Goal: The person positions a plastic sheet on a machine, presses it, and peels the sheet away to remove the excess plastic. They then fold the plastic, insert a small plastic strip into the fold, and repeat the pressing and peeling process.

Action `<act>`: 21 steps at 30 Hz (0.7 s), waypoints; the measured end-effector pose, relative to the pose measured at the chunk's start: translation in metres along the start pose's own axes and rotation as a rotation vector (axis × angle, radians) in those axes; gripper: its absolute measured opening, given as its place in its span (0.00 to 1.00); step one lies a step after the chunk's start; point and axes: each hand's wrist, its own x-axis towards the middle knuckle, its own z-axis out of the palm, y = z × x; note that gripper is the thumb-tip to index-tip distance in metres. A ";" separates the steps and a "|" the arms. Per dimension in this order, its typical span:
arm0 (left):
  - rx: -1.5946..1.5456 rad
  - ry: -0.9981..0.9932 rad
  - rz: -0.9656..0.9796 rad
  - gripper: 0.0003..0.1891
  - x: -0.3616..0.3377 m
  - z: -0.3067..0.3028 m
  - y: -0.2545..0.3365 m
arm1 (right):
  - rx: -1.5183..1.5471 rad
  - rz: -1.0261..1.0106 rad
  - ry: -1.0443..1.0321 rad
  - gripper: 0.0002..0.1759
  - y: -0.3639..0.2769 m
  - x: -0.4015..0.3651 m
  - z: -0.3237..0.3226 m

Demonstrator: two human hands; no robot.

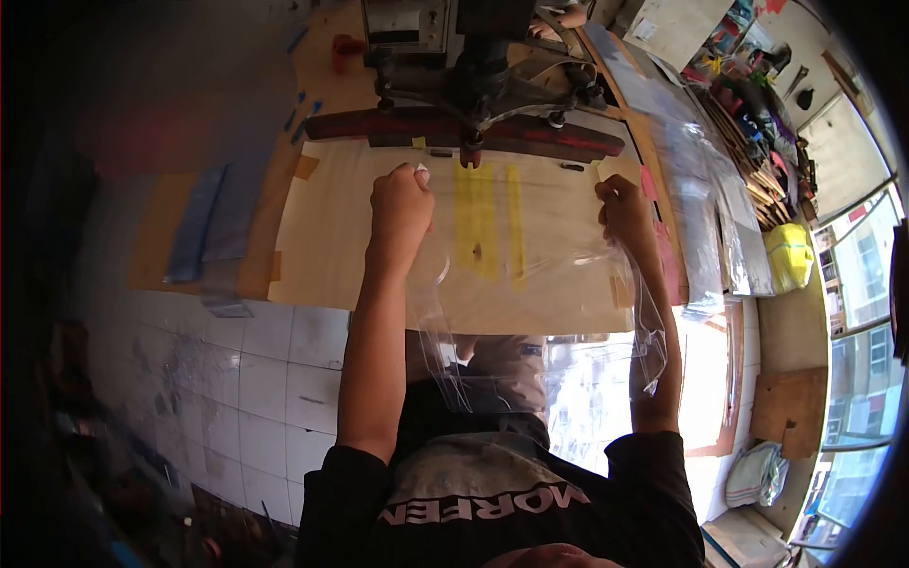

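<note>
A clear plastic sheet point(578, 364), possibly a bag, hangs slack between my hands and droops over the table's front edge toward my lap. My left hand point(402, 208) is closed above the tan board point(369, 275), with a small white bit showing at its fingertips. On the right, the fingers of my right hand point(625, 213) are pinched together on the plastic, which trails along my forearm. Yellow tape strips point(476, 227) run down the board between both hands. Beyond them sits a long dark red bar point(549, 137) under a metal press head point(478, 90).
Blue strips point(208, 222) lie on the table at left, and clear plastic sheets point(696, 208) cover its right side. A red cup-like object point(347, 54) stands at the back. Another person's hand point(559, 21) shows behind the machine. A yellow bundle point(788, 256) sits far right.
</note>
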 end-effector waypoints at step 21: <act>0.261 0.197 0.036 0.11 0.060 0.064 -0.041 | -0.191 -0.093 0.070 0.11 0.063 0.068 0.045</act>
